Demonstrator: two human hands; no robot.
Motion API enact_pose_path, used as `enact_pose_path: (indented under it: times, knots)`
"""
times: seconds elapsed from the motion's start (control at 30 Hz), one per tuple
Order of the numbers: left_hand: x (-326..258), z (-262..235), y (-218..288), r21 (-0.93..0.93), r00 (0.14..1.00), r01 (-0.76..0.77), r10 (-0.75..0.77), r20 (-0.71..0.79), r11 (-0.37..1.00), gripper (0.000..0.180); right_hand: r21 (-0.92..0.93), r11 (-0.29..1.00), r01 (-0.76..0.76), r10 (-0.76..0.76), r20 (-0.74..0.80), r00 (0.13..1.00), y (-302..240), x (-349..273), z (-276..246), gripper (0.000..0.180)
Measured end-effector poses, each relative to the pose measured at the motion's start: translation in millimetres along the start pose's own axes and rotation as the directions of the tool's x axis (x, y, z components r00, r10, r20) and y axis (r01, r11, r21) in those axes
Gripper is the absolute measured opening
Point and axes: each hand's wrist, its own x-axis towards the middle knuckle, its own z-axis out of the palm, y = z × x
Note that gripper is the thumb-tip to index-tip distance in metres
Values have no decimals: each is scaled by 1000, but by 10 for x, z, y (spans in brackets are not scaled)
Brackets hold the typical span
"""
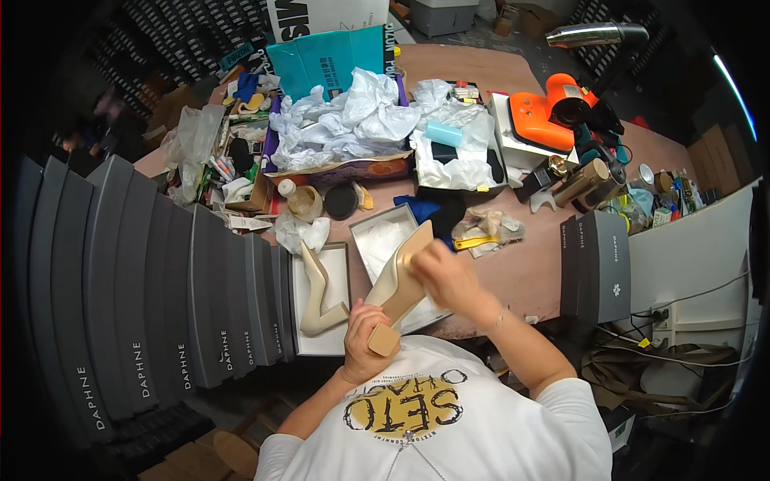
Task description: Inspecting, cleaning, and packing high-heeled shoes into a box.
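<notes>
Being held sole up above the near side of the bench, a cream high-heeled shoe is gripped by the left hand, with the fingers wrapped around its rear part, just beside the tan-tipped block heel. The toe is pointed toward the far side. The right hand is placed against the right side of the sole near its forepart, with the fingers bent; whether anything is pinched in them cannot be told.

A matching shoe is laid on its side in a shallow grey box, to the left of the held one. Just right of that box, a white-lined tray is partly covered by the raised shoe.

Farther back, a clear bottle is seen beside a dark round container, and a yellow-handled brush is laid to the right. Crumpled white paper is heaped in a carton at the far side. Dark grey shoeboxes are lined up along the left.
</notes>
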Motion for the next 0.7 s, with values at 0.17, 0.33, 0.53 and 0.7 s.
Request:
enact_pose_path:
  times: [0.17,0.33,0.53,0.7]
  knots:
    - [-123,21,-50,-37,998,56,-56,-8,998,38,16,1000,0,-2,158,988,-102,-79,47,9]
    - [-139,20,-14,-96,993,115,-112,33,989,36,-106,983,-152,152,-8,988,599,79,232,16]
    - [-155,62,-26,-167,983,179,-182,-2,970,36,-47,991,-123,127,104,986,326,-70,159,13]
    - [-93,45,-43,-125,994,106,-103,30,986,36,78,995,63,-83,299,951,-193,-244,34,7]
